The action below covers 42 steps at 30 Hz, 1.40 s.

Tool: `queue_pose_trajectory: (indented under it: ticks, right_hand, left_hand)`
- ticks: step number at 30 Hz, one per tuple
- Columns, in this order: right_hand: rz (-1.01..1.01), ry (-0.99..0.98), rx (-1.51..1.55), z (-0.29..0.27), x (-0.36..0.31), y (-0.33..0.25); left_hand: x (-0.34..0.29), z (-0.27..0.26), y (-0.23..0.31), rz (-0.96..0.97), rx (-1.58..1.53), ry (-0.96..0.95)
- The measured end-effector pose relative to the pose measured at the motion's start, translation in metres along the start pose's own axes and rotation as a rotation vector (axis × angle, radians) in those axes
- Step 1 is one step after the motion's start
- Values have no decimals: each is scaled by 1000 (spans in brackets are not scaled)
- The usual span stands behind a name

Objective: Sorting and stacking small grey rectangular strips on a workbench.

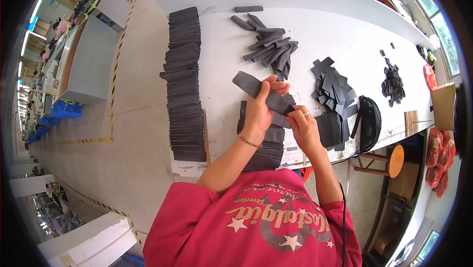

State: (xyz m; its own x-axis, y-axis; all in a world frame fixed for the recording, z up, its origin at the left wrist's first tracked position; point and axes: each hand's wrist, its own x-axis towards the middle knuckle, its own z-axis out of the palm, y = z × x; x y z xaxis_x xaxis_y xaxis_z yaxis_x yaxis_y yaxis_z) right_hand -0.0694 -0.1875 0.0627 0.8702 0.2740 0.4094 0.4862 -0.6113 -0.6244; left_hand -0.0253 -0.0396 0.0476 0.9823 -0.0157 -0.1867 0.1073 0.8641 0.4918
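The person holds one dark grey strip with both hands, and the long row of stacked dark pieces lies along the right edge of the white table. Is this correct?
Only the side is wrong: in the head view, the row of stacked dark pieces lies along the left edge of the white table. The left hand and right hand do hold one dark grey strip.

Lower centre: red short-sleeved shirt (244, 245), pale stars (236, 224), tan lettering (276, 217). Thin bracelet (250, 142), left wrist (253, 134). Ring (306, 113), right hand (302, 125).
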Motion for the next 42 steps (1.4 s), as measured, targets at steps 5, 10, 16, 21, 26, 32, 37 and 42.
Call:
queue_pose_trajectory:
  ticks: [5,10,16,21,26,32,37,42]
  right_hand:
    - [-25,29,69,3,9,0]
    - [-27,27,102,7,11,0]
    - [-10,-11,107,9,12,4]
    - [-63,17,110,10,16,6]
    - [-3,13,131,11,15,7]
    - [528,242,767,41,15,-5]
    - [653,228,879,25,10,-8]
    - [683,211,857,22,24,-16]
  left_hand:
    - [-12,11,-13,30,-55,-67]
    - [-14,9,-18,52,-69,-61]
    - [-12,7,-18,67,-71,-46]
    - [-10,3,-18,67,-55,-51]
    - [-8,2,-17,53,-37,-56]
    - [1,3,-12,126,10,-20]
    - [0,3,-1,89,-41,-123]
    - [-4,5,5,37,2,-162]
